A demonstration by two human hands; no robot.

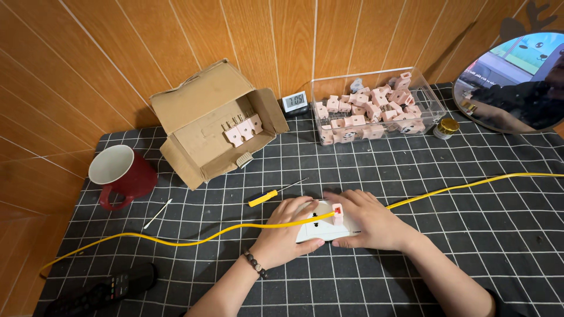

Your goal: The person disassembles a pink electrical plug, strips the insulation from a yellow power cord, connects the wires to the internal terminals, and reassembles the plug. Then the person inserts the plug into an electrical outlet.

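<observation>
A white power strip (320, 228) lies flat on the black grid mat, and both my hands rest on it. My left hand (285, 232) grips its left end, a bead bracelet on the wrist. My right hand (367, 218) covers the right part, fingers around a small pink plug adapter (337, 212) that stands in a socket. A yellow cable (194, 239) runs across the mat, over the strip and off to the right.
An open cardboard box (207, 126) holds three pink adapters. A clear plastic bin (376, 104) holds several more. Also here: a red mug (120, 175), a yellow-handled screwdriver (271, 195), a cotton swab (157, 213), a remote (103, 290), a small clock (295, 101), a round mirror (517, 82) and a small jar (446, 127).
</observation>
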